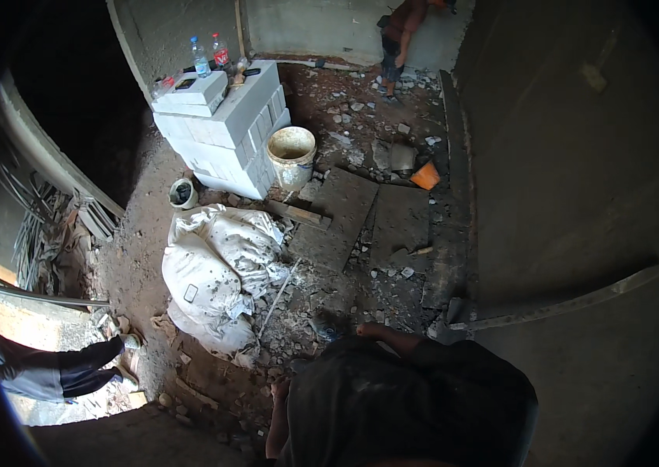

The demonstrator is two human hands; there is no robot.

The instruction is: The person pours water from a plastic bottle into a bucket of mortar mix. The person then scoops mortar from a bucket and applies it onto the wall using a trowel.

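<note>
My right hand (367, 331) is closed low over the rubble, its forearm coming out of a dark sleeve. Just left of it is a dark rounded object (331, 325), too dim to name; whether the hand touches it I cannot tell. My left hand (280, 388) looks closed beside the dark shirt (411, 397), above broken stones. What either hand grips is hidden. Full white sacks (205, 272), spotted with dirt, lie ahead and to the left. A thin pale strip (279, 297) leans over the debris beside them.
White blocks (224, 128) are stacked at the back, bottles (200, 58) on top. A bucket (292, 148), a small pail (183, 193) and flat boards (337, 214) stand or lie nearby. One person (399, 39) is at the far wall, another (65, 370) at left.
</note>
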